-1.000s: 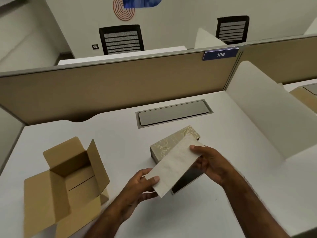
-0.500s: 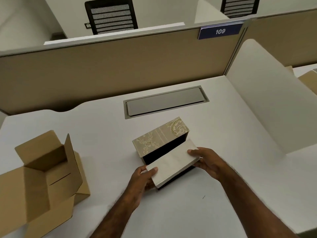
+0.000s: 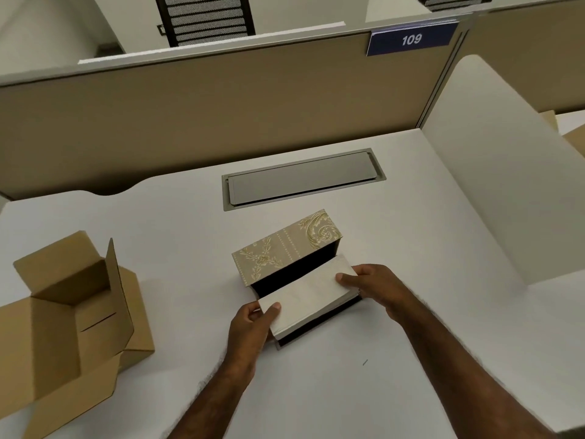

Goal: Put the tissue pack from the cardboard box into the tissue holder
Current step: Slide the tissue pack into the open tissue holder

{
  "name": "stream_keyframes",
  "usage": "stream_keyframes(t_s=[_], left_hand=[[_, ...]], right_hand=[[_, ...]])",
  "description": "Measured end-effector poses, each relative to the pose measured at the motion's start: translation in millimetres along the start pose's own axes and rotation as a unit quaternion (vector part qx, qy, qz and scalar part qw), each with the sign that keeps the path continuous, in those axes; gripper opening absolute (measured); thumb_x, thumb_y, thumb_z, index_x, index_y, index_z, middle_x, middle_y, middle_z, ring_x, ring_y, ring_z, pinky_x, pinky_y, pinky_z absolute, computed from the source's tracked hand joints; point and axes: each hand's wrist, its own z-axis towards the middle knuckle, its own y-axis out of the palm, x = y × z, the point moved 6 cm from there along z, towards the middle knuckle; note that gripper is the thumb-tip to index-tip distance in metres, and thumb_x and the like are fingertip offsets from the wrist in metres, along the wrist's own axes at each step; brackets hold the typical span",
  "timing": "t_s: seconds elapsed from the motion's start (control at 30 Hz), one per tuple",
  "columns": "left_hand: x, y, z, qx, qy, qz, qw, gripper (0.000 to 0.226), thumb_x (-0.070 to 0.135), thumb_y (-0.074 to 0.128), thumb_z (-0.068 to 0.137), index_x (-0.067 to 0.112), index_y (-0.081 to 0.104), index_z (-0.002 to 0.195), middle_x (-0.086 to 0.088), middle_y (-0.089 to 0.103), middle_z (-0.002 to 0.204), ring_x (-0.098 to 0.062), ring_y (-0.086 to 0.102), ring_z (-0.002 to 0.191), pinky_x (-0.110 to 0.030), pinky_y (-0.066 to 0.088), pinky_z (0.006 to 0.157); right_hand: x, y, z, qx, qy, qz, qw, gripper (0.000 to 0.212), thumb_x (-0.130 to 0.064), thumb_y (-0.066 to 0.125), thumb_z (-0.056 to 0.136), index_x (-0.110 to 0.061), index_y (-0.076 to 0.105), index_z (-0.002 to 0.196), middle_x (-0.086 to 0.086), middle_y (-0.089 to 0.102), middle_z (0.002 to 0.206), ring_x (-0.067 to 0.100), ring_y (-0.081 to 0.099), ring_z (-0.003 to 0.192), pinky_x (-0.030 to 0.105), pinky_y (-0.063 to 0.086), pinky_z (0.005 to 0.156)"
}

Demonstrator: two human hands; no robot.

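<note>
Both hands grip the pack [image 3: 305, 294], one at each short end: the left hand [image 3: 250, 324] pinches the near-left end with the thumb on top and fingers beneath, and the right hand [image 3: 375, 285] clamps the far-right end the same way. Holding it by the ends keeps the long, soft slab level and stops it sagging in the middle, which seems to matter because it has to enter the holder [image 3: 289, 264] flat and lined up with the opening.

The holder stands mid-desk with its patterned lid tipped up and back, leaving the dark cavity open toward the person. The pack lies over that cavity at the same diagonal as the holder, its far long edge already down against the black interior while the near long edge rides above the front wall. My reading is that it is partly seated but not yet dropped in; how deep the far edge sits cannot be told.

The box [image 3: 72, 327] rests well apart at the left of the desk [image 3: 332, 391], flaps spread, nothing visible inside, so the fetching step looks done. What remains is likely to lower the near edge, release both ends without the fingers catching between pack and walls, then close the lid
</note>
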Motion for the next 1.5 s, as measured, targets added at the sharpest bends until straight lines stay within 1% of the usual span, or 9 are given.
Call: stream_keyframes(t_s=[0.17, 0.33, 0.43, 0.57, 0.8, 0.97, 1.27, 1.4, 1.5], left_hand=[[3, -1, -7, 0.011, 0.014, 0.023, 1.0, 0.027, 0.032, 0.079, 0.086, 0.022, 0.068, 0.109, 0.002, 0.076, 0.101, -0.014, 0.072, 0.088, -0.023, 0.058, 0.064], [1, -1, -15, 0.002, -0.026, 0.016, 1.0, 0.034, 0.04, 0.071, 0.092, 0.015, 0.068, 0.115, -0.009, 0.072, 0.114, -0.032, 0.065, 0.11, -0.049, 0.057, 0.099], [1, 5, -20, -0.032, -0.069, -0.053, 0.996, 0.016, 0.035, 0.066, 0.097, 0.02, 0.07, 0.097, -0.013, 0.073, 0.115, -0.034, 0.067, 0.11, -0.051, 0.055, 0.101], [4, 13, -22, -0.044, -0.1, -0.083, 0.991, 0.024, 0.039, 0.064, 0.098, 0.019, 0.063, 0.111, -0.014, 0.063, 0.125, -0.036, 0.059, 0.119, -0.049, 0.053, 0.102], [9, 14, -18, -0.048, -0.135, -0.095, 0.985, 0.042, 0.042, 0.064, 0.097, 0.015, 0.058, 0.128, -0.019, 0.06, 0.134, -0.04, 0.057, 0.123, -0.056, 0.052, 0.103], [11, 11, -19, -0.048, -0.138, -0.091, 0.985, 0.04, 0.042, 0.064, 0.096, 0.016, 0.061, 0.127, -0.012, 0.067, 0.12, -0.034, 0.065, 0.111, -0.054, 0.055, 0.098], [11, 9, -19, -0.053, -0.141, -0.081, 0.985, 0.039, 0.043, 0.065, 0.095, 0.017, 0.063, 0.123, -0.011, 0.069, 0.121, -0.031, 0.066, 0.11, -0.046, 0.057, 0.088], [11, 9, -18, -0.051, -0.141, -0.077, 0.986, 0.039, 0.043, 0.065, 0.095, 0.017, 0.062, 0.124, -0.01, 0.069, 0.119, -0.029, 0.066, 0.107, -0.042, 0.057, 0.079], [11, 8, -16, -0.049, -0.141, -0.072, 0.986, 0.041, 0.043, 0.065, 0.095, 0.016, 0.062, 0.127, -0.012, 0.068, 0.124, -0.032, 0.064, 0.112, -0.045, 0.057, 0.086]], right_hand=[[-3, -5, -2, 0.02, -0.041, -0.017, 0.999, 0.04, -0.046, 0.09, 0.084, -0.016, 0.084, 0.11, 0.007, 0.083, 0.109, 0.016, 0.074, 0.096, 0.033, 0.056, 0.083], [-3, -2, -8, 0.027, -0.081, 0.012, 0.996, 0.07, -0.069, 0.068, 0.092, -0.021, 0.07, 0.143, -0.01, 0.072, 0.139, 0.016, 0.063, 0.134, 0.034, 0.053, 0.102], [0, 7, -15, -0.013, -0.076, 0.066, 0.995, 0.088, -0.083, 0.058, 0.084, -0.03, 0.06, 0.154, -0.015, 0.062, 0.153, 0.01, 0.053, 0.145, 0.037, 0.044, 0.116], [5, 20, -21, -0.053, -0.072, 0.056, 0.994, 0.089, -0.084, 0.056, 0.088, -0.034, 0.047, 0.162, -0.019, 0.047, 0.166, 0.002, 0.041, 0.153, 0.042, 0.028, 0.132], [6, 19, -25, -0.083, -0.072, 0.048, 0.993, 0.072, -0.07, 0.056, 0.1, -0.036, 0.045, 0.163, -0.021, 0.046, 0.166, 0.0, 0.039, 0.153, 0.04, 0.028, 0.131], [9, 5, -19, -0.131, -0.102, -0.098, 0.981, 0.082, -0.025, 0.086, 0.092, -0.043, 0.036, 0.155, -0.048, 0.058, 0.135, -0.024, 0.054, 0.125, 0.005, 0.047, 0.098], [12, 8, -13, -0.043, -0.23, -0.272, 0.933, 0.101, -0.012, 0.085, 0.082, -0.038, 0.032, 0.165, -0.035, 0.046, 0.15, -0.026, 0.041, 0.133, -0.004, 0.029, 0.106], [15, 8, -9, -0.009, -0.235, -0.299, 0.925, 0.099, -0.011, 0.083, 0.088, -0.026, 0.028, 0.17, -0.017, 0.046, 0.158, -0.003, 0.041, 0.14, 0.02, 0.031, 0.118], [9, 8, -10, 0.001, -0.257, -0.305, 0.917, 0.099, -0.013, 0.083, 0.086, -0.033, 0.031, 0.168, -0.043, 0.044, 0.149, -0.02, 0.043, 0.13, 0.008, 0.032, 0.112]])
